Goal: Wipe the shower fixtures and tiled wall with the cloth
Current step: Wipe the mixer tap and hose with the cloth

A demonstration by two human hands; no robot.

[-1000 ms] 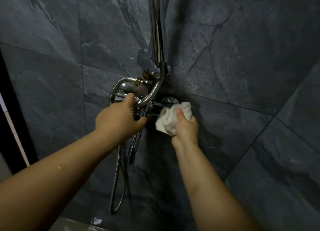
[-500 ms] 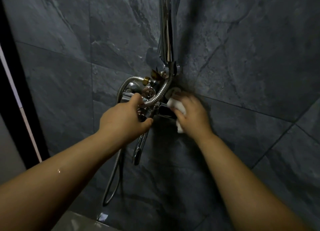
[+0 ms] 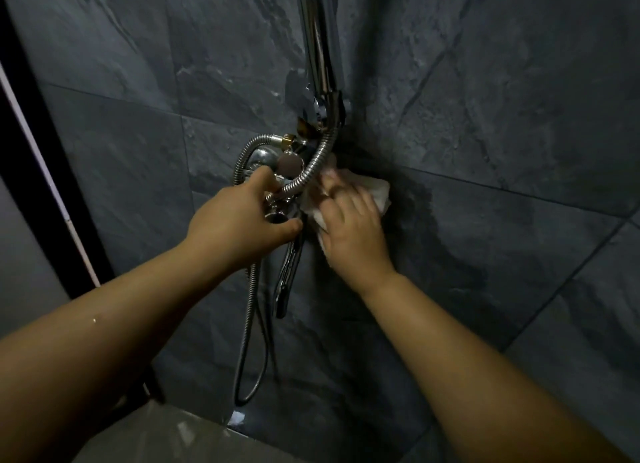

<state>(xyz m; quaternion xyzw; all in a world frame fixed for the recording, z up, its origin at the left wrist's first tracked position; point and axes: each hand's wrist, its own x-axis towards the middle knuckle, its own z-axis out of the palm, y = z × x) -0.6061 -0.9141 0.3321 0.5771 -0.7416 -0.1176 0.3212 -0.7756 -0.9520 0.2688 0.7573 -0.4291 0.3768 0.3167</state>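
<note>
Against the dark tiled wall (image 3: 485,116), just right of the chrome mixer (image 3: 289,166), the right hand (image 3: 353,230) presses the white cloth (image 3: 379,192) to the tiles. Its fingers lie fairly flat over the cloth, though they are blurred. The left hand (image 3: 239,220) grips the mixer, forefinger above and thumb below. The ribbed hose (image 3: 323,157) curves across between the two hands, and the lever (image 3: 287,279) hangs down beneath them.
</note>
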